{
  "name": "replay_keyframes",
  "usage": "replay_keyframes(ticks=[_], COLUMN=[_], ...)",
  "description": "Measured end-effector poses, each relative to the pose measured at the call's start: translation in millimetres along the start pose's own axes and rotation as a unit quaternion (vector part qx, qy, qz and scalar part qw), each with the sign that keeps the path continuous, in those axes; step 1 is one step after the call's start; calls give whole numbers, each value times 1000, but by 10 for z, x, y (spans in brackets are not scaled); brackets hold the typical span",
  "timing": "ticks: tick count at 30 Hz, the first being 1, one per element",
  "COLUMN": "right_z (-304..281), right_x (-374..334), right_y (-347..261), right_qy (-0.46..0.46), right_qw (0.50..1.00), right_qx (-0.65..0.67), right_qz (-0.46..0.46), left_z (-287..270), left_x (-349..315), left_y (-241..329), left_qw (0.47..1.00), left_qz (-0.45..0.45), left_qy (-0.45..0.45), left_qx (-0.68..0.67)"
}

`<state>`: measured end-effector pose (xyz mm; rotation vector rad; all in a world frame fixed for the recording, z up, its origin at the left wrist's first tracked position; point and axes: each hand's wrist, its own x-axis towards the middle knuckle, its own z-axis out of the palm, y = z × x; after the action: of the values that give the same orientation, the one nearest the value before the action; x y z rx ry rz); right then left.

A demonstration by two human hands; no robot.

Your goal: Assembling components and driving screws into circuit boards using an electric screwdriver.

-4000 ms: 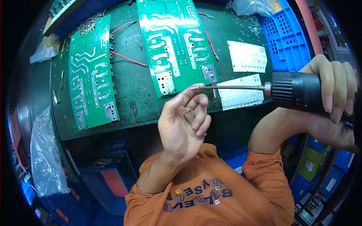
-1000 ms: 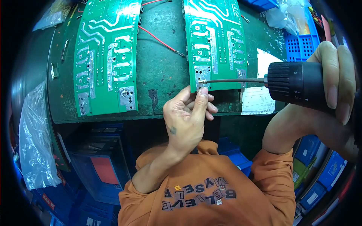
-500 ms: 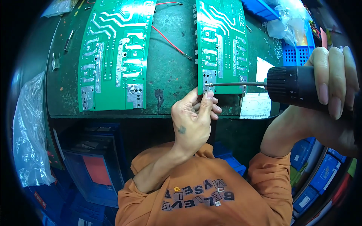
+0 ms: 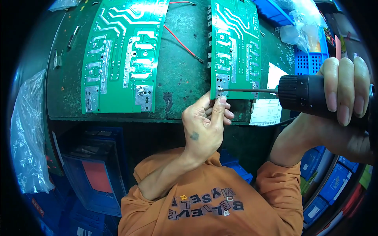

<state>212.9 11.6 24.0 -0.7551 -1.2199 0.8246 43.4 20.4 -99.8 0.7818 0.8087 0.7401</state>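
Note:
The narrower green circuit board (image 4: 225, 59) lies on the right, a row of metal tabs along its left edge. My left hand (image 4: 204, 122) pinches its near edge between thumb and curled fingers, beside a silver pad with holes. On the right, my right hand (image 4: 342, 92) wraps round a black electric screwdriver (image 4: 301, 93). Its long thin bit (image 4: 250, 90) points left, level above the board, with the tip at a small screw head (image 4: 220, 90) on that pad. A wider green circuit board (image 4: 118, 100) with silver solder tracks lies to the left, touched by neither hand.
Both boards rest on a worn dark green table (image 4: 179, 78). A red wire (image 4: 181, 42) lies between them. White paper (image 4: 264, 112) sits under the screwdriver. A blue perforated basket (image 4: 311, 61) with plastic bags stands far right; blue bins (image 4: 94, 157) are below the table's front edge.
The whole view has shifted slightly, boards and hands together. My right hand sits a little lower in it. The bit tip stays at the same pad, and both grips are unchanged.

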Motion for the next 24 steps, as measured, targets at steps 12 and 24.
replay_keyframes(ticks=[12,24], right_z=[19,394], right_x=[75,194], right_y=[60,71], right_qy=[-7,-41], right_qw=[1000,998], right_qx=[-3,-8], right_qz=[3,-37], left_z=[44,57], left_x=[16,4], left_y=[-23,-43], left_qw=[1000,1000], left_qz=[5,-5], left_qy=[13,-10], left_qx=[7,-7])
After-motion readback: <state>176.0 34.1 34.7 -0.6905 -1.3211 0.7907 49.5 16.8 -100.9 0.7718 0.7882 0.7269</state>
